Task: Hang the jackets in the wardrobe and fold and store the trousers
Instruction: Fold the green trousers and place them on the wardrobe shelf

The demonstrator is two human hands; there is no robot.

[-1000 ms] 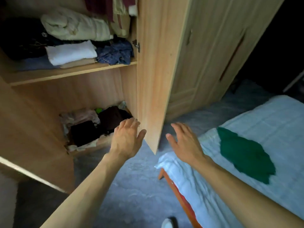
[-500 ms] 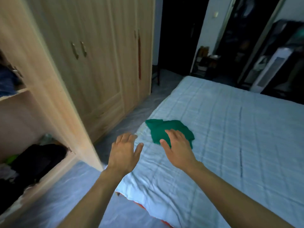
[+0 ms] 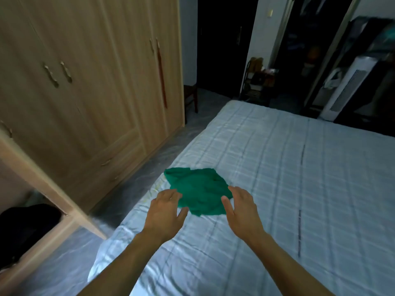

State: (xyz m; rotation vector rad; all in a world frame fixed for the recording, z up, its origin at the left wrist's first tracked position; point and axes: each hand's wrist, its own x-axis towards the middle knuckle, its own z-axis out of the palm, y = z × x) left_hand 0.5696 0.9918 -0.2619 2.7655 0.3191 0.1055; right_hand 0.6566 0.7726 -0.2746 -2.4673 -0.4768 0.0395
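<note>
Bed, green garment, wardrobe alongside

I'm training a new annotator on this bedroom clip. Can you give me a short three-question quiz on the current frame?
1. True or false: the green garment lies on the bed.
2. What does the left hand hold? A) the garment B) a hanger C) nothing
3. Fill in: the open wardrobe door stands to the ____ of the bed.

Key: 1 true. 2 C: both it and the right hand are spread open by the garment's near edge, with no grip on it. 3 left.
</note>
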